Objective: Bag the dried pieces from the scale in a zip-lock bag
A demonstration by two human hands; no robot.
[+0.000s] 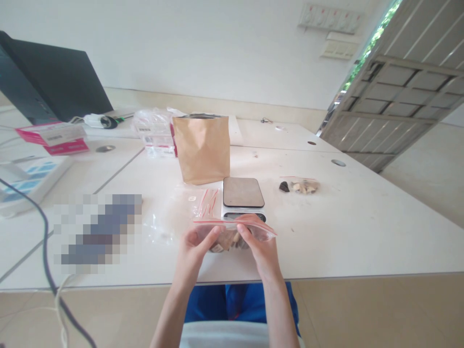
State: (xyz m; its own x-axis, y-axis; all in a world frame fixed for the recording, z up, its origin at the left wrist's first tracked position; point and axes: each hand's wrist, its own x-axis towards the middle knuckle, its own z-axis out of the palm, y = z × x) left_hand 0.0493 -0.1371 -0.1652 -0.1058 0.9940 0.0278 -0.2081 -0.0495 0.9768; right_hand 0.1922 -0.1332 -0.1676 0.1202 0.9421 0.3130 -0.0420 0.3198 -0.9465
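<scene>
Both hands work above the white table [362, 232] by a white wall: left hand [195, 251] and right hand [259, 249] pinch a clear zip bag [232, 232] holding brownish pieces, just in front of the scale [242, 193]. Behind the scale stands a brown paper bag [202, 150]; right of it lies another small filled bag [300, 186].

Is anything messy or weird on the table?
A little. A few small crumbs lie loose on the white table, right of the scale. A filled zip bag lies alone farther right. The brown paper bag stands upright, open and creased. Both hands hold another small zip bag; nothing looks spilled from it.
</scene>
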